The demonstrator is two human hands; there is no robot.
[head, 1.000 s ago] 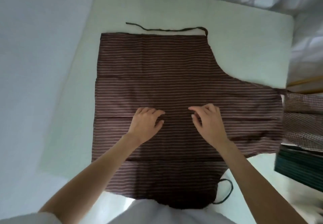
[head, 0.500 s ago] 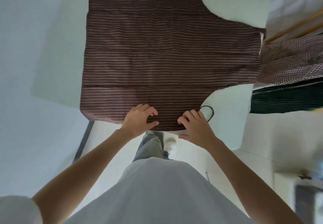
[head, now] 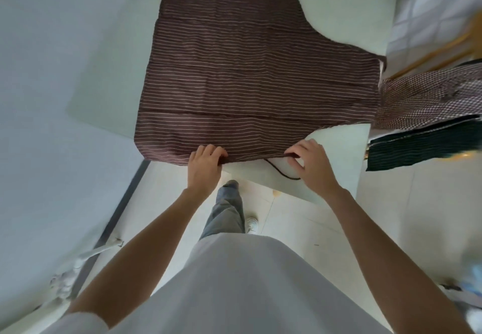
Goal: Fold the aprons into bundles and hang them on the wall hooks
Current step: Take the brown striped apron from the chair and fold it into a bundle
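Lying flat on the white table point(head: 339, 20), the brown striped cloth apron point(head: 247, 72) is now pinched at its near hem by the left hand point(head: 204, 166) and right hand point(head: 311, 162), drawn back from its middle; a first fold is judged imminent.

Looks like a plain domestic utility or laundry corner rather than a workshop: pale tiled floor point(head: 300, 232), bare white wall point(head: 52, 72), white table point(head: 344, 15) used as a folding surface, checked cloth point(head: 422, 98) and dark striped cloth point(head: 417, 148) stacked alongside, wooden rail point(head: 438, 52) at right.
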